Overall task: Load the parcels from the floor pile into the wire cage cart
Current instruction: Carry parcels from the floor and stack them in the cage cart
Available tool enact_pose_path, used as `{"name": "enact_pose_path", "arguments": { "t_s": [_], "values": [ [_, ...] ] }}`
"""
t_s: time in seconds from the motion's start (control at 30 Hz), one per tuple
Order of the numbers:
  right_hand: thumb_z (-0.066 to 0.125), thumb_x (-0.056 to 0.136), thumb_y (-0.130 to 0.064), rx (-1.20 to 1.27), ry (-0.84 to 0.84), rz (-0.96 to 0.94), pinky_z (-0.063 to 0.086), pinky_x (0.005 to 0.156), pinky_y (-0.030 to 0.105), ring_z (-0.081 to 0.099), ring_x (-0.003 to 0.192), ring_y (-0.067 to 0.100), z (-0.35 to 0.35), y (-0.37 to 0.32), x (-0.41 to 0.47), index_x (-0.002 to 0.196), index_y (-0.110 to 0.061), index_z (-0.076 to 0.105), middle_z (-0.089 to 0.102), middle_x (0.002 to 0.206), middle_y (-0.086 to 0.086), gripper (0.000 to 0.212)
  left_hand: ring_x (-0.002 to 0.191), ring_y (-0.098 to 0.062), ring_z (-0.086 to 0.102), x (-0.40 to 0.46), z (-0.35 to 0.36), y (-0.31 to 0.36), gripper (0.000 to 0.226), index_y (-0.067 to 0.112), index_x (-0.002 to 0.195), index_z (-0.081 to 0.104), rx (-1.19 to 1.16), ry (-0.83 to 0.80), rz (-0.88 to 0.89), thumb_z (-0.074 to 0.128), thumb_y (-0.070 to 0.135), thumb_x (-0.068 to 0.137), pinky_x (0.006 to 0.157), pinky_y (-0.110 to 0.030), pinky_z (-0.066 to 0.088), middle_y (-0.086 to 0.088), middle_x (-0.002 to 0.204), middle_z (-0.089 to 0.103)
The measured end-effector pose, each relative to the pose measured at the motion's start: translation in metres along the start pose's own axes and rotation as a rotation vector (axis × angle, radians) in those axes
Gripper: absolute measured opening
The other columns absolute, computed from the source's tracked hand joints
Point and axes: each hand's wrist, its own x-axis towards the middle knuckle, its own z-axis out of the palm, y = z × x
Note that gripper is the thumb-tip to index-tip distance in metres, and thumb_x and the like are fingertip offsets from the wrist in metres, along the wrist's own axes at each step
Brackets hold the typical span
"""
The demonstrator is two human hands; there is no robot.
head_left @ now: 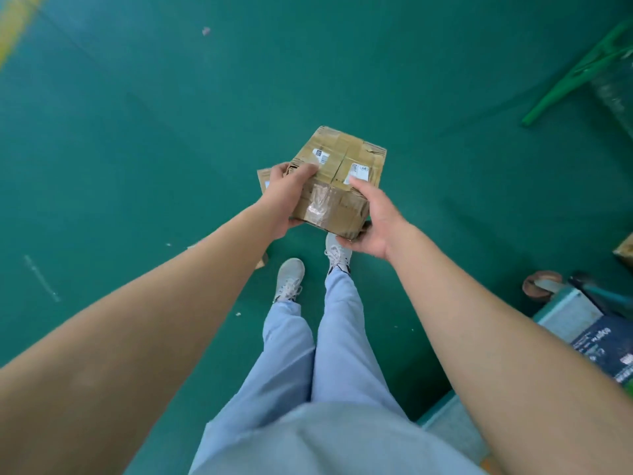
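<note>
A brown cardboard parcel, taped and bearing white labels, is held in the air above the green floor in front of me. My left hand grips its left near corner, thumb on top and fingers underneath. My right hand grips the right near corner the same way. A second flat brown parcel shows behind my left hand, partly hidden. The wire cage cart is not in view.
My feet in white shoes stand on the green floor. At the right edge lie a tape roll, a grey-blue box, a dark printed carton and a green frame. A yellow line runs at top left.
</note>
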Motion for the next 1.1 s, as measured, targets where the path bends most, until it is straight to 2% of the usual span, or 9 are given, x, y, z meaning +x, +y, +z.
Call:
{"name": "enact_pose_path", "arguments": {
  "t_s": [0.13,0.27,0.33,0.4,0.47,0.6,0.73,0.83,1.1],
  "values": [
    [0.067,0.084,-0.061,0.074,0.041,-0.122,0.058,0.081,0.041,0.067,0.101,0.027,0.009,0.027,-0.069,0.112,-0.025,0.068,0.071,0.106,0.005,0.046,0.101,-0.020,0.068,-0.073,-0.008,0.004,0.053,0.035,0.138,0.040,0.068,-0.038,0.059,0.065,0.046,0.093,0.076,-0.039,0.059,0.000,0.119,0.064],
    [0.075,0.066,-0.065,0.204,0.133,-0.203,0.059,0.067,0.039,0.068,0.103,0.028,0.012,0.072,-0.124,0.132,-0.024,0.059,0.071,0.119,0.008,0.079,0.096,-0.018,0.065,-0.136,-0.010,-0.012,0.050,0.032,0.139,0.041,0.103,-0.100,0.111,0.064,0.041,0.096,0.067,-0.034,0.056,0.001,0.117,0.061],
    [0.076,0.063,-0.066,0.283,0.181,-0.238,0.059,0.065,0.039,0.069,0.105,0.027,0.004,0.101,-0.149,0.134,-0.026,0.056,0.069,0.125,0.009,0.084,0.098,-0.019,0.065,-0.162,-0.006,-0.029,0.049,0.034,0.138,0.042,0.152,-0.142,0.140,0.065,0.042,0.096,0.071,-0.037,0.059,0.001,0.118,0.060],
    [0.076,0.064,-0.067,0.351,0.220,-0.268,0.060,0.065,0.038,0.069,0.106,0.027,-0.007,0.128,-0.171,0.133,-0.028,0.055,0.070,0.124,0.008,0.082,0.102,-0.021,0.065,-0.181,0.003,-0.048,0.049,0.035,0.137,0.043,0.194,-0.184,0.149,0.066,0.043,0.094,0.082,-0.043,0.061,0.000,0.120,0.061],
    [0.076,0.065,-0.066,0.438,0.265,-0.294,0.059,0.064,0.037,0.069,0.106,0.026,-0.023,0.157,-0.189,0.132,-0.028,0.055,0.070,0.123,0.008,0.080,0.103,-0.021,0.064,-0.199,0.018,-0.066,0.047,0.033,0.136,0.044,0.236,-0.244,0.160,0.066,0.041,0.094,0.086,-0.045,0.060,-0.001,0.119,0.063],
    [0.077,0.070,-0.064,0.605,0.335,-0.311,0.059,0.071,0.040,0.067,0.110,0.030,-0.051,0.206,-0.213,0.130,-0.027,0.054,0.068,0.124,0.011,0.074,0.099,-0.020,0.062,-0.226,0.051,-0.098,0.041,0.029,0.133,0.045,0.355,-0.354,0.185,0.064,0.037,0.097,0.077,-0.040,0.060,-0.002,0.116,0.062],
    [0.074,0.081,-0.055,0.770,0.419,-0.346,0.058,0.082,0.047,0.066,0.110,0.029,-0.088,0.252,-0.234,0.129,-0.027,0.052,0.066,0.125,0.008,0.060,0.101,-0.021,0.062,-0.247,0.100,-0.131,0.039,0.031,0.133,0.045,0.511,-0.440,0.217,0.063,0.036,0.098,0.086,-0.044,0.059,-0.001,0.117,0.063],
    [0.070,0.091,-0.047,0.879,0.478,-0.365,0.056,0.090,0.051,0.065,0.108,0.029,-0.116,0.284,-0.248,0.127,-0.027,0.051,0.065,0.122,0.006,0.046,0.100,-0.019,0.060,-0.266,0.133,-0.156,0.036,0.032,0.131,0.046,0.597,-0.490,0.238,0.062,0.035,0.099,0.082,-0.041,0.057,0.001,0.115,0.063],
    [0.066,0.096,-0.039,1.107,0.578,-0.437,0.056,0.089,0.050,0.067,0.102,0.026,-0.210,0.395,-0.304,0.129,-0.027,0.052,0.068,0.117,0.002,0.038,0.101,-0.019,0.060,-0.336,0.235,-0.265,0.039,0.031,0.135,0.045,0.791,-0.621,0.319,0.061,0.031,0.099,0.090,-0.048,0.058,0.001,0.118,0.062]
  ]
}}
